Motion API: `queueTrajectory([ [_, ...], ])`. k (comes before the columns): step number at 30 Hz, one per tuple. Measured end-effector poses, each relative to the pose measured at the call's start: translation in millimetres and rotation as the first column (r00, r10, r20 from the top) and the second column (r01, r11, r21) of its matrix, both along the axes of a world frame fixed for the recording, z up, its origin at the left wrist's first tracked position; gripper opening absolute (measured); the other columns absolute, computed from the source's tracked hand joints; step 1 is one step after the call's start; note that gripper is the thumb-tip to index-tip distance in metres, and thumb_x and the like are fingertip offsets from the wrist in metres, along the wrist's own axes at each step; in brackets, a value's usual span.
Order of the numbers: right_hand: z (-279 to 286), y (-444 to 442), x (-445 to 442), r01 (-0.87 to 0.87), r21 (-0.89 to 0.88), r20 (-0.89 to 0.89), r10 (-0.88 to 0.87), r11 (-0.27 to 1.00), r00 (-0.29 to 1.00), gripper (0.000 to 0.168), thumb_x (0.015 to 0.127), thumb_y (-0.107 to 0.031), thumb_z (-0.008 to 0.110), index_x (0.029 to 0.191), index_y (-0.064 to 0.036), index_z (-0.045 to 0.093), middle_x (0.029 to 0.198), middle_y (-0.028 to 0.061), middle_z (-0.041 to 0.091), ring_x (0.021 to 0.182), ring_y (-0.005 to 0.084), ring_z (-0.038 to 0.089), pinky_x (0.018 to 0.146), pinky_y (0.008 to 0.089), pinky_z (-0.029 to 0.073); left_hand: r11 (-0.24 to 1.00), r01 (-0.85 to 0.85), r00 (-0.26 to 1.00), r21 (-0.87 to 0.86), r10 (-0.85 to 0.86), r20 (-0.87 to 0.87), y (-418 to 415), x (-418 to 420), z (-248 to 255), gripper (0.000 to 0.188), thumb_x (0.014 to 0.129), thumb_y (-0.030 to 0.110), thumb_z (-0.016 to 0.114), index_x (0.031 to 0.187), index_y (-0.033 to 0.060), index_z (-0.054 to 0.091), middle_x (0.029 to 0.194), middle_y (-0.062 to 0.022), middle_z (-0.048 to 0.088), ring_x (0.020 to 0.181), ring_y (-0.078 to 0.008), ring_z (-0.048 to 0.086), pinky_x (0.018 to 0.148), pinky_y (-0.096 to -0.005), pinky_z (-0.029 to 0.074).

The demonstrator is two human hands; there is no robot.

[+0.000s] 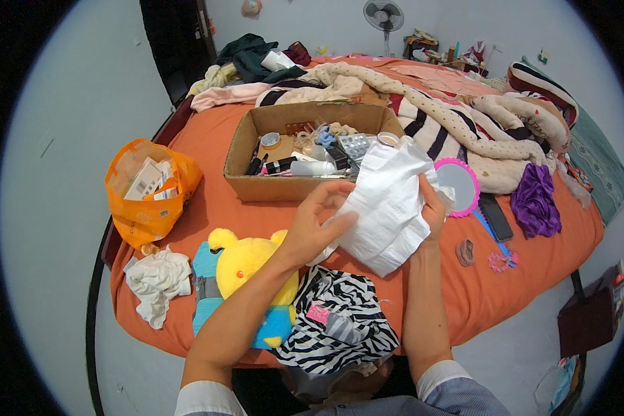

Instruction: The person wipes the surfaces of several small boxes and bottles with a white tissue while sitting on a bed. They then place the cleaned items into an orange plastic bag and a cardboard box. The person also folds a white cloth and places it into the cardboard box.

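A crumpled white tissue paper (387,208) hangs in front of me, gripped at its right edge by my right hand (432,208). My left hand (322,221) is at its left side, fingers curled and apart; whether it touches the paper is hard to tell. Just beyond stands an open cardboard box (270,191) holding a white bottle (313,168), blister packs (354,144), hair ties and a tape roll (270,140). Below my left forearm lies a yellow plush toy (244,260), partly hidden, beside a zebra-patterned cloth (338,291).
An orange plastic bag (145,213) with small boxes and a white cloth (160,283) are at left. At right lie a pink-framed mirror (456,187), a black phone (495,217), a blue comb (486,226), a purple scrunchie (535,200) and hair ties (465,252). Blankets (411,104) lie behind.
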State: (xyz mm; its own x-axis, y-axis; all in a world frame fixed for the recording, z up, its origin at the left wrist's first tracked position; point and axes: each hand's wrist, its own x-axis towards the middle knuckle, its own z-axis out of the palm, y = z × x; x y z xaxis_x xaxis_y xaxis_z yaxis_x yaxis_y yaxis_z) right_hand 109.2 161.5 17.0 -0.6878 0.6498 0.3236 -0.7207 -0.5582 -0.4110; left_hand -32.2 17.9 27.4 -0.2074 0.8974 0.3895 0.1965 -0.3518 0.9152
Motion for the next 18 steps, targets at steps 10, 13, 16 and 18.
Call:
queueTrajectory([
  [10,0.1,14.8,9.2,0.005,0.018,-0.078,-0.004,1.0,0.997,0.046,0.096,-0.027,0.036,0.129,0.005,0.038,0.124,0.0185,0.05,0.112,0.0282,0.053,0.097,0.0412,0.042,0.972,0.191,0.981,-0.138,-0.195,-0.019,2.3,11.7,1.2,0.085,0.075,0.011,0.071,0.14,0.0034,0.018,0.134,-0.0145,0.039,0.118,-0.0199,0.044,0.097,-0.03,0.035],
  [13,-8.7,27.0,11.3,0.034,-0.02,-0.064,-0.035,0.999,0.997,0.046,0.096,-0.029,0.036,0.128,0.005,0.039,0.124,0.0182,0.051,0.111,0.028,0.053,0.097,0.0414,0.042,0.964,0.211,0.971,-0.159,-0.226,-0.083,2.8,8.2,-2.5,0.082,0.075,0.011,0.071,0.14,0.0029,0.021,0.134,-0.0131,0.04,0.118,-0.0192,0.045,0.098,-0.0303,0.035],
  [16,-19.4,40.8,16.1,0.129,0.016,-0.014,-0.129,0.992,0.992,0.046,0.096,-0.029,0.037,0.126,0.005,0.041,0.123,0.0175,0.052,0.111,0.0273,0.053,0.096,0.0417,0.043,0.912,0.284,0.958,-0.295,-0.281,0.052,1.9,10.5,5.3,0.076,0.076,0.01,0.07,0.138,0.0022,0.026,0.13,-0.0112,0.044,0.115,-0.0176,0.047,0.097,-0.0298,0.036],
  [18,-20.3,39.3,14.7,0.139,0.015,-0.036,-0.138,0.99,0.99,0.045,0.096,-0.029,0.037,0.125,0.004,0.042,0.123,0.0167,0.052,0.111,0.0269,0.054,0.096,0.0419,0.043,0.909,0.246,0.969,-0.337,-0.219,0.117,-0.7,7.2,4.3,0.072,0.076,0.009,0.069,0.136,0.0019,0.03,0.126,-0.0097,0.048,0.111,-0.0161,0.049,0.094,-0.0287,0.038],
])
